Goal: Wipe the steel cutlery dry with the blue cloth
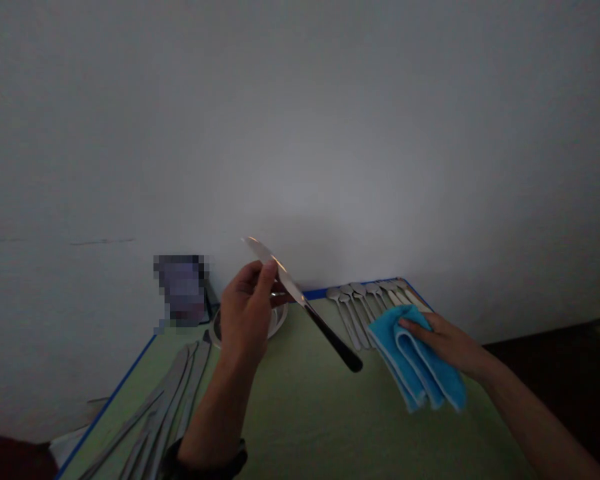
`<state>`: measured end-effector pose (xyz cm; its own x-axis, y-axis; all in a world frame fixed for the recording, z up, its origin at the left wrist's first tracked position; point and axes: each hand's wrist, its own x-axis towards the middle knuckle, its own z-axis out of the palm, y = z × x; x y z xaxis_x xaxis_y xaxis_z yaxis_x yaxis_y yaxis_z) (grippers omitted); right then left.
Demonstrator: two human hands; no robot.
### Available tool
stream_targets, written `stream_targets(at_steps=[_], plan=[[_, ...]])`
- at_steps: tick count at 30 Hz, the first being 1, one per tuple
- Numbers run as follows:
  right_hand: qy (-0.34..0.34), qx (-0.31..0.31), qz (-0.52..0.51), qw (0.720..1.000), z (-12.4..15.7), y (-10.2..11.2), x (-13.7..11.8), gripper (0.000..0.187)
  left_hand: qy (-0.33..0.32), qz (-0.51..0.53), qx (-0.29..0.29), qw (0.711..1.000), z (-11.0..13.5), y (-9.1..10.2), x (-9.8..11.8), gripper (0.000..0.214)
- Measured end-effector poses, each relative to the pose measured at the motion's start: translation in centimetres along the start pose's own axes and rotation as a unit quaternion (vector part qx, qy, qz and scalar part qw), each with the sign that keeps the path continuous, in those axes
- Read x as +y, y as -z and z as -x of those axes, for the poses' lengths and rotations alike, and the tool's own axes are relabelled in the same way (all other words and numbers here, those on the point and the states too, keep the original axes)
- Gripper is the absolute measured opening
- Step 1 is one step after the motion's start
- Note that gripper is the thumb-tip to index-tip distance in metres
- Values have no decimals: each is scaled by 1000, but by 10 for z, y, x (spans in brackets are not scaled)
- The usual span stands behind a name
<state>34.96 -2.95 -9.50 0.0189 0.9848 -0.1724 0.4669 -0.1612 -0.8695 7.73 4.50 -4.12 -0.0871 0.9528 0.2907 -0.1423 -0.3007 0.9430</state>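
Observation:
My left hand [247, 303] is closed on a table knife [293, 288], pinching it by the blade between thumb and fingers. The knife is held up over the table, its blade tip toward the upper left and its dark-looking handle slanting down to the right. In my right hand [447, 340] is a folded blue cloth [415, 360] with pale edges, gripped at its top and hanging down. Cloth and knife are apart. Behind my left hand stands a round bowl [279, 323], shiny and partly hidden by my hand and wrist.
Several spoons [353, 313] lie in a row at the table's back right, partly behind the cloth. Several knives [173, 387] lie at the left. A blurred-out upright device [183, 290] leans near the wall [300, 133]. The green table [300, 427] has a blue edge.

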Motion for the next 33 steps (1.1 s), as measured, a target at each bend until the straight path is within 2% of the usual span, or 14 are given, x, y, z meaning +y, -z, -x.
stream_targets(at_steps=[2, 3, 5, 7, 10, 14, 18, 24, 28, 33], plan=[[-49, 61, -111, 991, -1, 1, 15, 39, 55, -102, -96, 989, 2, -11, -18, 26], [-65, 86, -164, 980, -2, 0, 19, 37, 73, -128, -124, 981, 3, -17, -29, 27], [-86, 117, -253, 957, -4, -1, 25, 37, 96, -167, -140, 971, 0, -28, -53, 25], [-98, 120, -300, 941, -5, -1, 27, 37, 113, -215, -142, 960, -6, -38, -74, 24], [-106, 113, -292, 944, -4, -1, 32, 37, 126, -283, -143, 940, -18, -47, -92, 27], [-96, 103, -256, 956, -6, -4, 41, 35, 137, -363, -147, 910, -30, -55, -103, 31], [-75, 92, -220, 968, -8, -4, 48, 38, 141, -427, -161, 879, -29, -56, -112, 31], [-113, 125, -251, 953, -6, 4, 45, 37, 125, -491, -197, 840, -17, -45, -120, 31], [-128, 135, -281, 942, -4, 5, 40, 39, 100, -550, -179, 809, -15, -49, -124, 31], [-126, 126, -240, 954, -1, 4, 30, 37, 86, -634, -156, 752, -17, -60, -131, 31]])
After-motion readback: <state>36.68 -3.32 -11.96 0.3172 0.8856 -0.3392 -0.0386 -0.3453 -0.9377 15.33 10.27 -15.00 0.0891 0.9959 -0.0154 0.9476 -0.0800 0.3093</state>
